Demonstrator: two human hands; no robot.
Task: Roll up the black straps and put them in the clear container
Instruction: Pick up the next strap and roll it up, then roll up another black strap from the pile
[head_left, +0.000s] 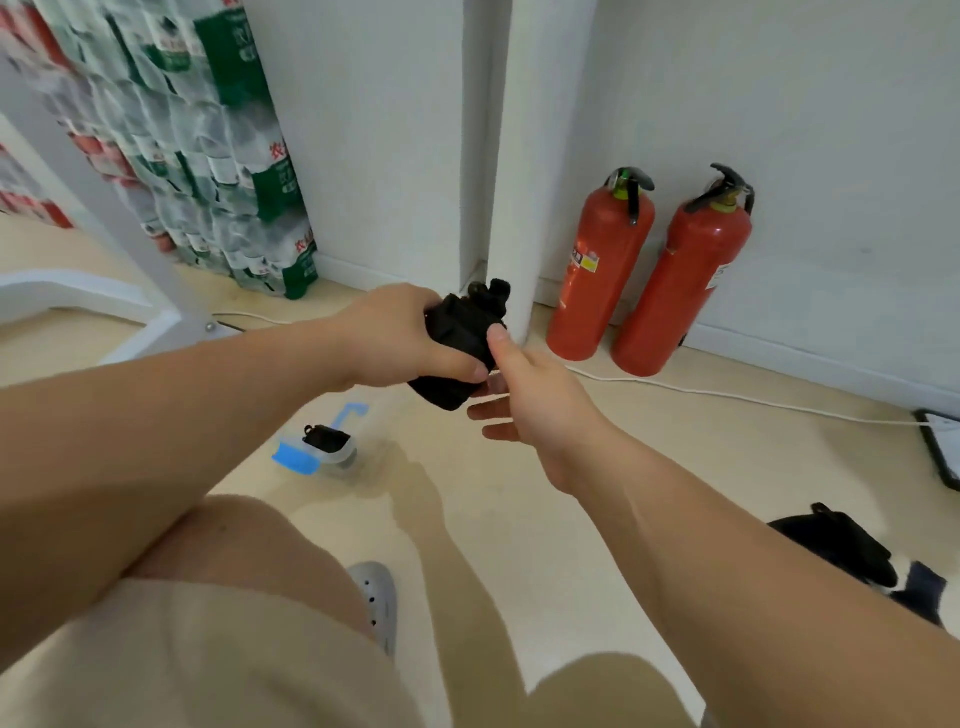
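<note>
**Strap roll held in both hands above the floor**

Far left, shrink-wrapped packs of bottled water (218, 156) are stacked against the wall behind a white table leg (104, 208). On the floor below the left forearm sits the clear container (340, 460) with blue clasps, and a small black roll (326, 438) already lies inside it. The left hand (400, 338) grips the black strap roll (457, 343) from above, fingers and thumb curled round it, holding it in the air in front of the white pillar. The right hand (530, 410) pinches the roll's near side between thumb and forefinger, its other fingers spread loose underneath. Further right, two red fire extinguishers (680, 291) stand against the wall, with a white cable (727, 397) running past them. At the lower right, loose black straps (841, 545) lie heaped on the floor.
</note>
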